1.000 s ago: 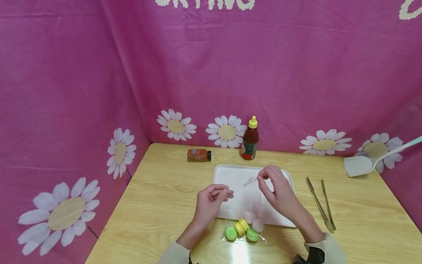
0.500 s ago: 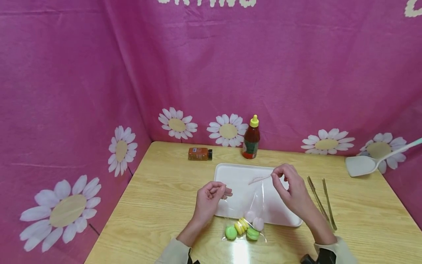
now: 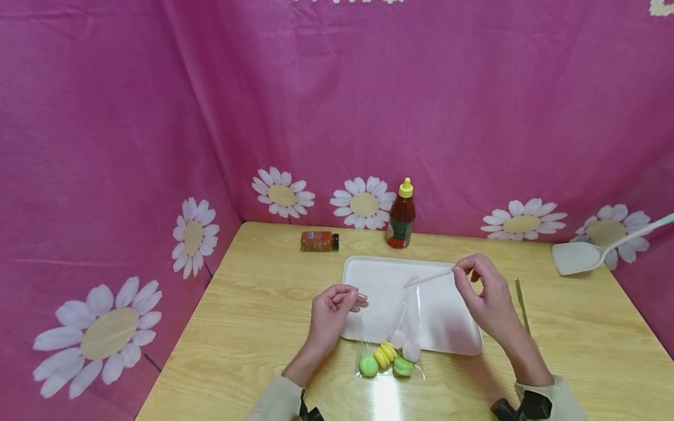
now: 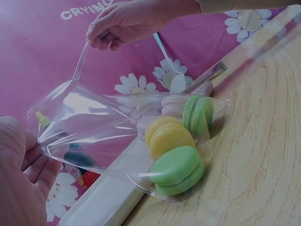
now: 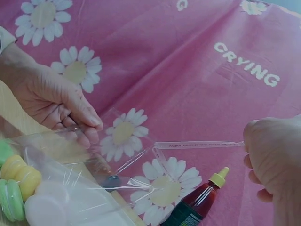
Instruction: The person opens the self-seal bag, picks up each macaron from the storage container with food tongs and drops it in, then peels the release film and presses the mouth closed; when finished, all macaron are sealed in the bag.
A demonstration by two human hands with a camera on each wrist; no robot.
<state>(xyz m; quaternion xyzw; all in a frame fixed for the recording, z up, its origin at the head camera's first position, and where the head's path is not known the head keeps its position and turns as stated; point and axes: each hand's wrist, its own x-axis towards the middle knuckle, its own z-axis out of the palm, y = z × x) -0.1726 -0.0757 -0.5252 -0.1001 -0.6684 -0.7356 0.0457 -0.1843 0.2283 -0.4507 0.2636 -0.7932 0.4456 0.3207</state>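
A clear plastic bag (image 4: 94, 110) holds green macarons (image 4: 176, 165), a yellow macaron (image 4: 169, 136) and pale pink macarons (image 3: 411, 351). Its filled end lies on the table, while the other end is lifted over the tray. My left hand (image 3: 333, 309) pinches the bag's left edge near the mouth. To the right, my right hand (image 3: 489, 299) pinches the end of a thin, printed strip (image 5: 197, 145) between thumb and fingers. That strip stretches taut to the bag's mouth, where part of it still runs along the edge.
Behind the bag is a white tray (image 3: 363, 273). A red sauce bottle (image 3: 402, 219) stands beyond it, with a spice jar (image 3: 317, 241) on its side to the left. Tongs (image 3: 521, 301) lie right, partly hidden by my right hand. A spatula (image 3: 576, 257) leans at the far right.
My right hand has moved rightward, drawing the strip away from the bag, and a longer length shows. It now covers part of the tongs. The left hand has stayed nearly still.
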